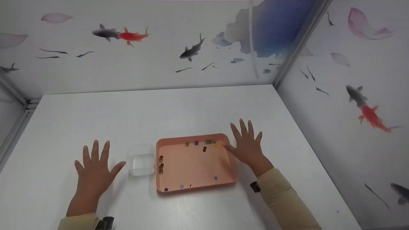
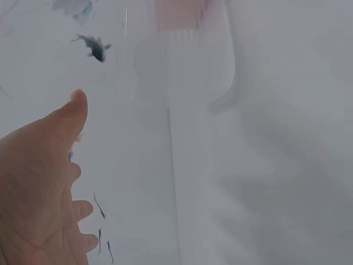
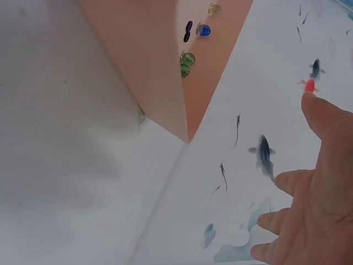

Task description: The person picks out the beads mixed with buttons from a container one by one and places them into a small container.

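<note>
A shallow pink-orange tray (image 1: 188,166) lies on the white table, with several small glass marbles spread along its edges. Among them are a blue marble (image 3: 204,30), a green marble (image 3: 188,59) and dark ones (image 1: 204,149). Left of the tray stands a clear plastic container (image 1: 131,163), close beside it. My left hand (image 1: 95,179) is spread flat left of the container, its thumb near the container's side, holding nothing. With fingers spread, my right hand (image 1: 249,148) is at the tray's right side; its thumb overlaps the tray's upper right rim in the head view.
The white tabletop (image 1: 143,115) reaches back to a wall panel (image 1: 153,73) printed with fish and petals. A second printed panel (image 1: 332,127) stands along the right side. A metal frame post (image 1: 297,48) joins the two panels.
</note>
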{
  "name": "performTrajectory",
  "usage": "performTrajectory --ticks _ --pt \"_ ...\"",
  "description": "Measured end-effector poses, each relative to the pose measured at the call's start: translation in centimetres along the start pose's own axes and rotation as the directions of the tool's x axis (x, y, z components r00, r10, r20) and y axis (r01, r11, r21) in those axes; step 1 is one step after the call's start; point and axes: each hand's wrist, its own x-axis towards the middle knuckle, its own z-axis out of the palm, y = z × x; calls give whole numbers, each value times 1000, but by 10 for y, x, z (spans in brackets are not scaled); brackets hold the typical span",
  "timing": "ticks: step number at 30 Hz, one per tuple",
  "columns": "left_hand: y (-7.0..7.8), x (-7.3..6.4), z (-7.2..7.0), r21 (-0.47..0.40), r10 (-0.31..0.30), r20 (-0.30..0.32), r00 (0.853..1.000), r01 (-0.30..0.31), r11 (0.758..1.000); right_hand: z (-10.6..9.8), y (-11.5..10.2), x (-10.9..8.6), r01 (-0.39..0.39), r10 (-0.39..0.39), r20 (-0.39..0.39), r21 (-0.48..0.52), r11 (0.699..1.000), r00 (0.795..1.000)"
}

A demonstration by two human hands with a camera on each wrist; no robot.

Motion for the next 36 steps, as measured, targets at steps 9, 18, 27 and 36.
performTrajectory --ticks 9,18,27,36 --pt "0 0 -1 -13 21 -20 1000 -21 1000 -6 -3 2 2 -2 24 -2 1000 1000" --pt "-1 -1 0 -23 34 -3 999 -34 999 -8 -3 1 1 -1 10 12 1000 1000" --pt "0 1 1 -77 10 53 999 -6 997 -6 -3 3 4 -4 -8 37 999 1000" --pt "1 5 4 -148 -10 102 995 25 989 -7 -4 9 18 -17 -3 72 997 1000"
